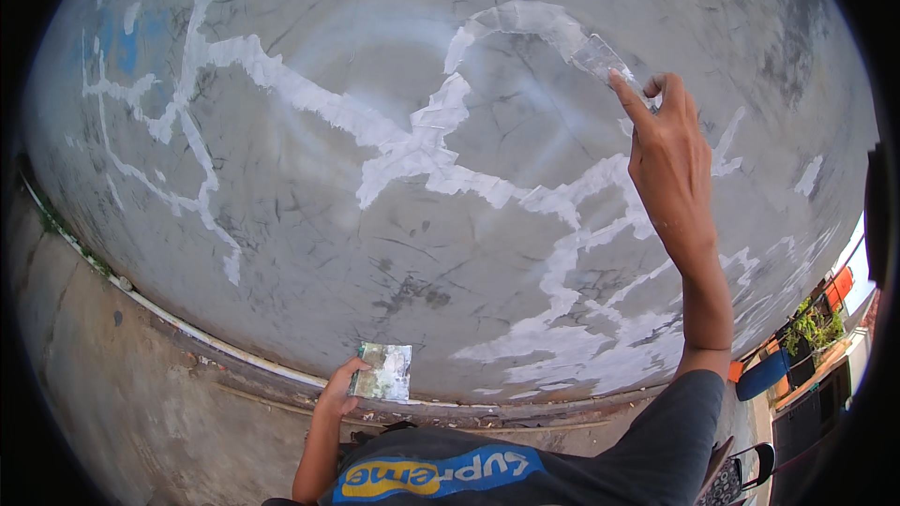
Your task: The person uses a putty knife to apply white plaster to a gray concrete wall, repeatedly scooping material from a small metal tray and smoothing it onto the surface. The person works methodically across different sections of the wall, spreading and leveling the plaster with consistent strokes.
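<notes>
My right hand (672, 161) is raised at the upper right, its fingers closed around a thin flat scraper (600, 57). The scraper's blade lies against a grey plastered wall (319, 253), at the end of a curved band of white filler (525, 19). Low in front of my body, my left hand (341, 388) grips a small square plate (384, 372) by its left edge, thumb on top. Smears of whitish filler cover the plate's face. More white filler (412, 148) runs in branching strips over dark cracks across the wall.
A pale ledge (234, 354) follows the wall's foot above a concrete floor (122, 394). At the right stand a blue object (764, 375), a green plant (814, 328) and a chair (745, 473). A blue stain (127, 42) marks the wall's upper left.
</notes>
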The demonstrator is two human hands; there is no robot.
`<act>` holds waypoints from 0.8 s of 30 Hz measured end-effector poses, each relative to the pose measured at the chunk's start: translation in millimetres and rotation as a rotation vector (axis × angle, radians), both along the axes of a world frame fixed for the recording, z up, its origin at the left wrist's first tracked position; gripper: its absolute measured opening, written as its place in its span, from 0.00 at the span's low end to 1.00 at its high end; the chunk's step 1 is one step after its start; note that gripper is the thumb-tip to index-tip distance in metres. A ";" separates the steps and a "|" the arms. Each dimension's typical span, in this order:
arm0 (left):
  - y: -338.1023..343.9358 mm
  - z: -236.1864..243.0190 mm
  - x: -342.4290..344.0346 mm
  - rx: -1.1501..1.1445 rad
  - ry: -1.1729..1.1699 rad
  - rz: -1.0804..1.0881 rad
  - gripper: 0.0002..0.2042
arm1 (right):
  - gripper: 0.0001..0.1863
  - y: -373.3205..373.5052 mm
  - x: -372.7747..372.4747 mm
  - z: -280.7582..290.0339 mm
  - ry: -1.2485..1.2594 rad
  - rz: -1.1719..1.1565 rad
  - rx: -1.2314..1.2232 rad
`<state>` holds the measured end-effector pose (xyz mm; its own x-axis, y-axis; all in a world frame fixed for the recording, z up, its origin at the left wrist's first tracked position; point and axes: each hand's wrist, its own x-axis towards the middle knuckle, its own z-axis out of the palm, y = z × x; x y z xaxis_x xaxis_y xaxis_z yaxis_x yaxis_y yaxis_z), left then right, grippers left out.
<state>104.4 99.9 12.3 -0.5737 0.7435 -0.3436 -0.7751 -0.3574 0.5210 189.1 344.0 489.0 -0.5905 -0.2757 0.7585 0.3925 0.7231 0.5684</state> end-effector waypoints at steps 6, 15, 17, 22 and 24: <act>2.3 7.5 -15.9 -0.031 0.002 -0.090 0.16 | 0.33 -5.8 -27.8 -0.3 0.022 -0.009 -0.003; -2.7 6.1 -26.9 -0.009 -0.029 -0.125 0.16 | 0.32 14.9 18.2 -23.5 -0.016 -0.153 -0.097; 1.1 7.3 -28.0 0.006 -0.026 -0.130 0.16 | 0.32 10.6 15.5 -17.3 0.021 -0.065 -0.076; 12.1 15.3 -23.0 0.027 0.024 -0.155 0.17 | 0.34 28.7 -16.0 -12.6 0.025 0.111 -0.033; 13.7 22.6 -18.8 0.008 0.033 -0.127 0.17 | 0.35 42.6 -21.3 -16.7 0.040 0.130 -0.025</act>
<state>85.6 113.6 35.0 -0.4852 0.8137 -0.3203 -0.7972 -0.2612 0.5442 167.8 386.6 472.3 -0.5203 -0.3284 0.7883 0.3169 0.7830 0.5353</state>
